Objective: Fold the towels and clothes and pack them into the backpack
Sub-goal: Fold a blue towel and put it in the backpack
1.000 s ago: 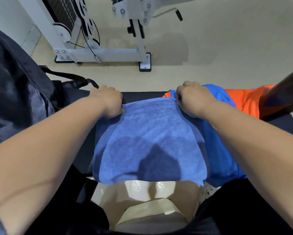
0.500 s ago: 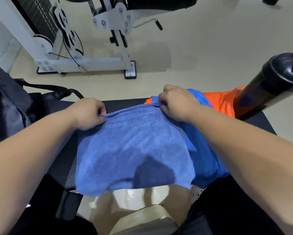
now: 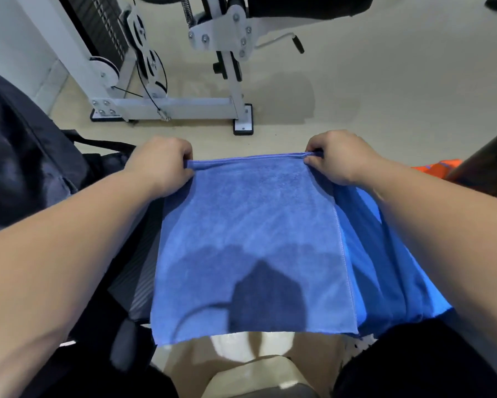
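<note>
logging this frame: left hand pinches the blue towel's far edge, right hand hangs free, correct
Not quite. The head view shows the right hand also pinching the far edge of the blue towel, at its other corner. The left hand pinches it as you say.

Bright, even light pours down from overhead, throwing a dark, hard-edged shadow across the near half of the towel [image 3: 250, 225]. A softer grey shadow spreads on the pale floor [image 3: 385, 81] behind the gym machine [image 3: 169, 106]. The forearms bulge with wide-angle distortion, and the lower corners turn dark and blurry.
</note>
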A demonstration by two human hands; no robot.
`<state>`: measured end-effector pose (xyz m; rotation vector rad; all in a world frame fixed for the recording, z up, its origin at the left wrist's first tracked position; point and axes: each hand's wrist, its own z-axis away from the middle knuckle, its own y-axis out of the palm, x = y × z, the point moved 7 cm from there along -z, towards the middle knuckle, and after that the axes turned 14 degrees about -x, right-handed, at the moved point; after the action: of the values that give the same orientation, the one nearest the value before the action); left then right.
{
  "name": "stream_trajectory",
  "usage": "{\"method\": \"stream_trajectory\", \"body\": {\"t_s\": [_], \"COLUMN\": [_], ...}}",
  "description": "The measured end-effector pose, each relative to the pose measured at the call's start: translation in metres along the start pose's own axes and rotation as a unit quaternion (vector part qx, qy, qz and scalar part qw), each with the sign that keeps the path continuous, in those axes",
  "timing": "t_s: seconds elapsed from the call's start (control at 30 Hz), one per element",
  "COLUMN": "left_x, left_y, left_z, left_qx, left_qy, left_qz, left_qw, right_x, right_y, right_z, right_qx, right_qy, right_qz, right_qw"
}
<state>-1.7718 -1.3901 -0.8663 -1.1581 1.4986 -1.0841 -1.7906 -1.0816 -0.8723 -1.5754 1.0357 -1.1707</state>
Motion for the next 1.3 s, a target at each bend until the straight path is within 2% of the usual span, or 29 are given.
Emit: {"method": "stream_trajectory", "body": {"t_s": [0.1, 0.2, 0.33, 0.47, 0.67, 0.87, 1.1, 1.2, 1.3], "left_x": [0.005, 0.005, 0.005, -0.004, -0.007, 0.003, 0.001, -0.002, 0.001], "left_y": [-0.013, -0.023, -0.041, -0.055, -0.051, -0.028, -0.046, -0.035, -0.012], "left_z": [-0.012, -0.013, 0.012, 0.072, 0.149, 0.19, 0.19, 0.198, 0.206], "left_qx": [-0.077, -0.106, -0.123, -0.088, 0.002, 0.023, -0.05, 0.005, 0.095], "left_qy": [-0.035, -0.033, -0.025, 0.021, 0.111, 0.125, 0.104, 0.121, 0.119], "left_qz": [0.023, 0.061, 0.095, 0.14, 0.136, 0.096, 0.131, 0.126, 0.105], "left_qw": [0.996, 0.992, 0.988, 0.986, 0.984, 0.987, 0.985, 0.985, 0.983], "right_x": [-0.001, -0.003, 0.011, 0.029, 0.037, 0.035, 0.036, 0.039, 0.041], "right_y": [-0.012, -0.02, -0.038, -0.061, -0.047, -0.021, -0.036, -0.033, -0.012], "right_z": [-0.018, -0.022, 0.005, 0.068, 0.154, 0.19, 0.188, 0.193, 0.204], "right_qx": [-0.038, -0.07, -0.104, -0.089, 0.034, 0.048, 0.016, 0.044, 0.107], "right_qy": [0.029, 0.054, 0.011, -0.104, -0.215, -0.203, -0.166, -0.178, -0.211], "right_qz": [0.01, -0.004, -0.037, -0.094, -0.121, -0.165, -0.228, -0.237, -0.169], "right_qw": [0.999, 0.996, 0.994, 0.986, 0.969, 0.964, 0.959, 0.954, 0.957]}}
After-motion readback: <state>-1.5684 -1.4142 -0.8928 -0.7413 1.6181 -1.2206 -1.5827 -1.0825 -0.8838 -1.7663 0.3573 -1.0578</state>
